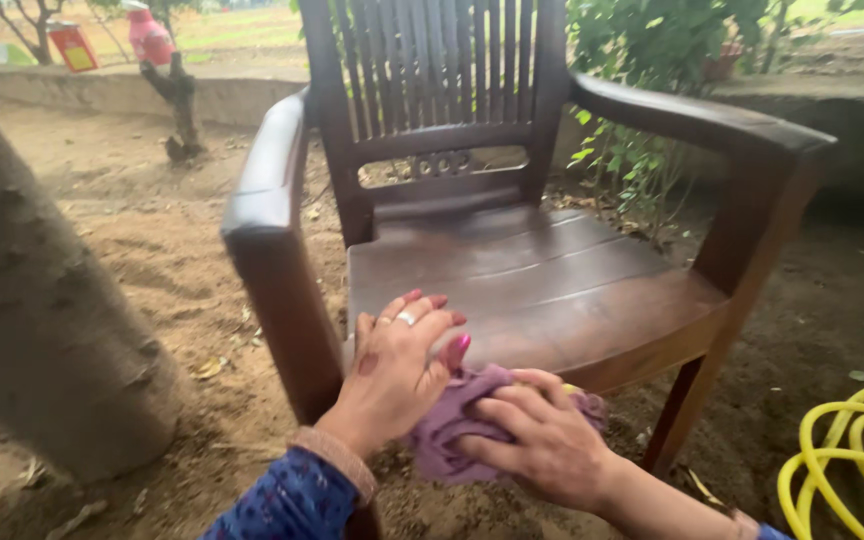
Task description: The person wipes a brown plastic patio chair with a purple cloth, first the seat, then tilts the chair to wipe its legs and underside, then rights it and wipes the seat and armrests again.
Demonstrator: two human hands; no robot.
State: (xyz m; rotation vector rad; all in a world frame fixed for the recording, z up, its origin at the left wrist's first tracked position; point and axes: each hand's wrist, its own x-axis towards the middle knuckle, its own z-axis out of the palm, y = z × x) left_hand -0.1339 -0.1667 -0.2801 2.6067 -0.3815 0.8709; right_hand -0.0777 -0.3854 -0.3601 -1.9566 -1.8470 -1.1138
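Crumpled purple cloth (pixel 452 425) at front edge of brown plastic chair (pixel 552 280) seat, right hand (pixel 542 440) grip clamped on it, left hand (pixel 397 365) open, fingers spread, touching cloth

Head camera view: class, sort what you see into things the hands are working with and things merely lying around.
In use:
left hand
right hand
purple cloth
brown chair

Lying about:
yellow hose
tree trunk
dry leaves
green plants

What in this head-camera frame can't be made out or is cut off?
- Purple cloth: partly covered by right hand.
- Chair front edge: hidden behind left hand and the cloth.
- Yellow hose: cut by the right edge.
- Red objects: too distant to identify.
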